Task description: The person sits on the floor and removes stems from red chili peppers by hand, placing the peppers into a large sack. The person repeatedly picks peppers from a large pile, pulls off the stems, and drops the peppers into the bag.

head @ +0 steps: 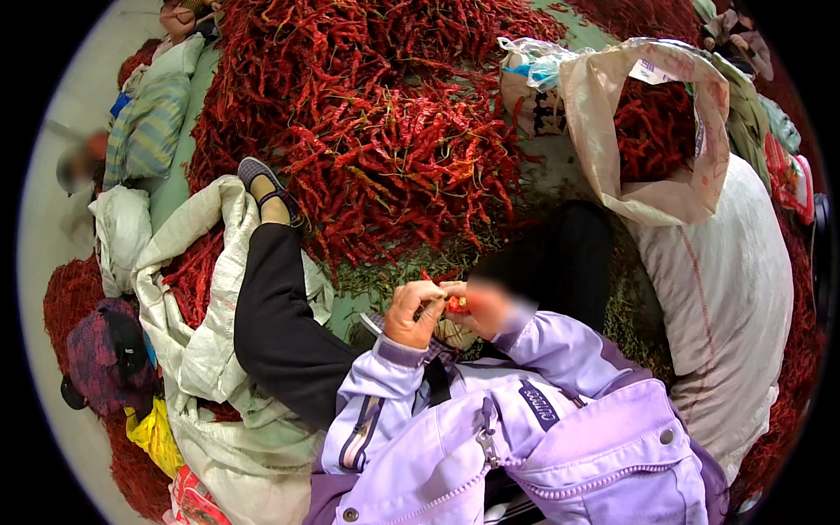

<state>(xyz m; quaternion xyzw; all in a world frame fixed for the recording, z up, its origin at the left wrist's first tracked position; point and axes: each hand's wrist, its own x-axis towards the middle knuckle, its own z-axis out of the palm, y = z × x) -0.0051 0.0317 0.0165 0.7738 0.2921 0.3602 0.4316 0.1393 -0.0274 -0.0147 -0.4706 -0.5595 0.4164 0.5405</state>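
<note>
Before my lap, my left hand [410, 316] and my right hand [485, 308] come together. Red chili peppers [455, 304] lie between the fingers of my right hand, with a pale stem end showing. Thumb and forefinger of my left hand pinch at the left side of these peppers. A red tip sticks out past the left fingers; the exact grip is partly hidden. Just beyond my hands, a large heap of dried red chili peppers [400, 157] spreads over the floor. Loose green-brown stems [367, 275] are scattered at its near edge.
On the right stands a full white woven sack [722, 308], with an open-topped sack [590, 144] of chilies above it. Left of my leg is another open woven sack [190, 357] holding chilies. A paper bag [518, 98] stands by the heap. Other people sit at the edges.
</note>
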